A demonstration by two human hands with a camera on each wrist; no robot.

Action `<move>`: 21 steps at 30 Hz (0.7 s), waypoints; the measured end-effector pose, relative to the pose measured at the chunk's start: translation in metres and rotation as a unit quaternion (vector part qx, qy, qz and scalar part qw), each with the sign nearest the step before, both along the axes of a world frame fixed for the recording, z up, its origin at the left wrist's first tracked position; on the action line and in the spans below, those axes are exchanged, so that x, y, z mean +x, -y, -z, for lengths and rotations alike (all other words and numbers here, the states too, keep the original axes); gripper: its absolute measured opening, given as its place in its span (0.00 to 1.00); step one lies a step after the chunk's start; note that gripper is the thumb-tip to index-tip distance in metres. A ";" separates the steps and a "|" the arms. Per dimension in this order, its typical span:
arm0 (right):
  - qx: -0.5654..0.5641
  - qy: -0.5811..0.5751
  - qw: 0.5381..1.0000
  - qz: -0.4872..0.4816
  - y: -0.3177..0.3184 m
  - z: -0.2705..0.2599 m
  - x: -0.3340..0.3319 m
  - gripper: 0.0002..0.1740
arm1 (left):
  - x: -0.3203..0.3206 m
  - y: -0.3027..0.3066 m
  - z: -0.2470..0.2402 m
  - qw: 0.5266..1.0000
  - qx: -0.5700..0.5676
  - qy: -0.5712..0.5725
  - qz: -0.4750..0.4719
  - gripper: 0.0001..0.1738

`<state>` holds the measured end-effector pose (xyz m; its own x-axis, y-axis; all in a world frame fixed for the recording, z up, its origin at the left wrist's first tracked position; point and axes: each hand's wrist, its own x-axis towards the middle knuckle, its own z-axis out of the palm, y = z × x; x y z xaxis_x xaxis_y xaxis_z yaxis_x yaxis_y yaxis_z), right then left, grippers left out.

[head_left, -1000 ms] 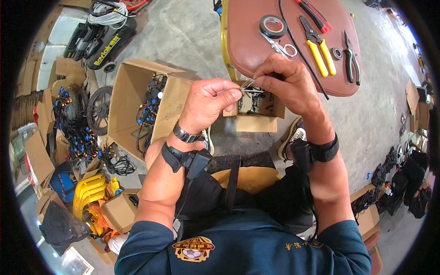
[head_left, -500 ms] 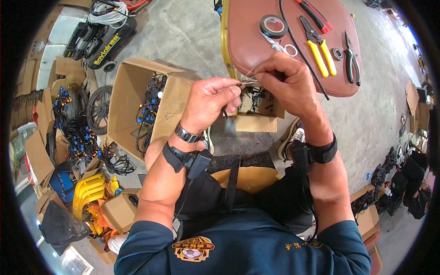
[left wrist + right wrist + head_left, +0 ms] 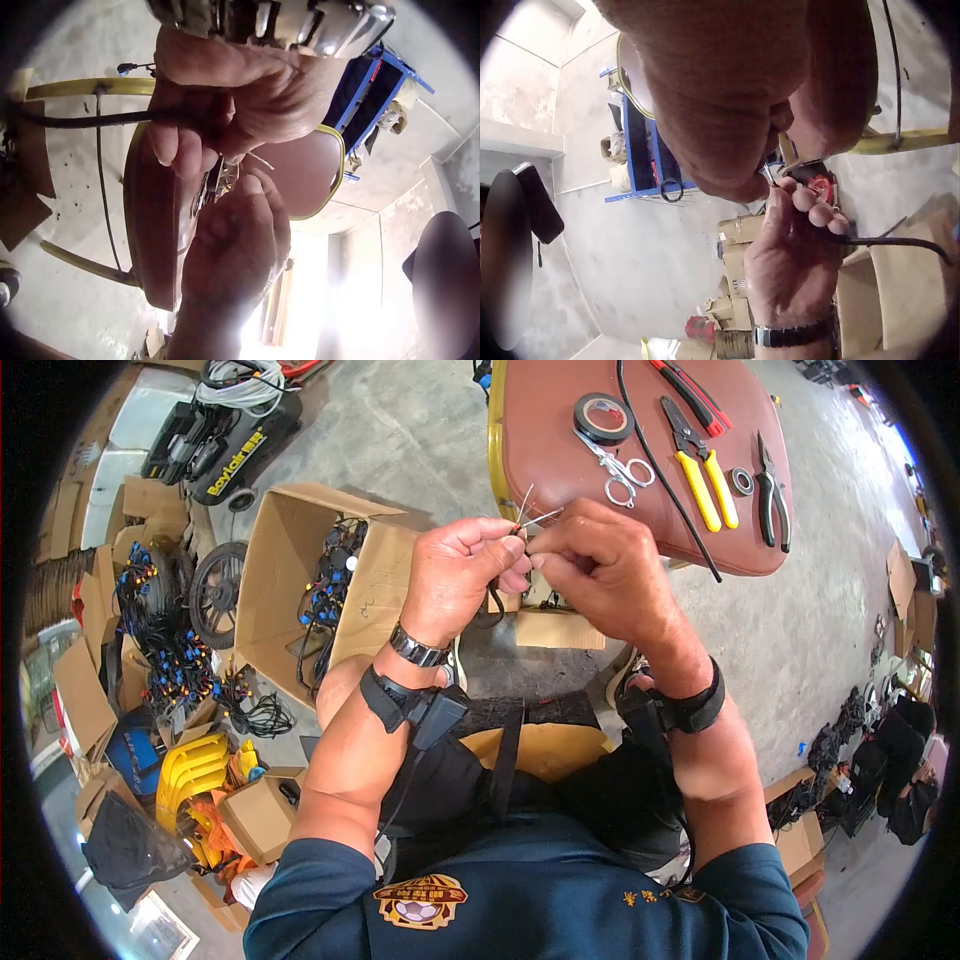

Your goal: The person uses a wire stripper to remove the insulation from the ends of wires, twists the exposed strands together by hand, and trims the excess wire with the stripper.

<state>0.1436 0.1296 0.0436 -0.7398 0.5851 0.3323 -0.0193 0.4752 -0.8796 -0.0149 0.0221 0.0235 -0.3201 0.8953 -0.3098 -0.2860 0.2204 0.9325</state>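
Observation:
My left hand (image 3: 478,575) grips a black cable (image 3: 82,118) whose bare wire ends (image 3: 532,515) stick up between the two hands. My right hand (image 3: 590,565) pinches those thin strands right against the left fingertips. In the left wrist view the left fingers (image 3: 180,142) curl round the cable and the right hand (image 3: 232,247) sits just below them. The right wrist view shows the left hand (image 3: 799,247) holding the cable (image 3: 900,241), with the strands (image 3: 767,174) meeting the right fingertips. Both hands hover at the near edge of a red-brown stool seat (image 3: 560,450).
On the stool lie black tape (image 3: 602,418), scissors (image 3: 620,465), yellow-handled pliers (image 3: 705,470), black pliers (image 3: 772,490) and a red tool (image 3: 690,395). An open cardboard box (image 3: 300,575) of black and blue cables stands at the left; more boxes and cable heaps lie on the concrete floor.
Both hands have risen slightly and drawn closer together; the right fingers now close tight round the strands beside the left fingertips, and the wire ends point upward.

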 end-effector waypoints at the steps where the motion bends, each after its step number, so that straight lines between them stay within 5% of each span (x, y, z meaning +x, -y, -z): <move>1: 0.001 0.005 1.000 -0.001 0.002 0.001 -0.002 0.06 | 0.000 0.000 0.001 1.000 0.006 -0.004 -0.003 0.10; 21: 0.051 0.014 0.998 0.036 0.004 0.006 -0.005 0.07 | -0.001 -0.002 0.002 1.000 0.014 0.014 -0.012 0.12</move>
<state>0.1383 0.1253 0.0379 -0.7065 0.6019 0.3723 0.0421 0.5608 -0.8269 -0.0157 0.0241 0.0215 -0.3325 0.8961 -0.2941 -0.3173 0.1874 0.9296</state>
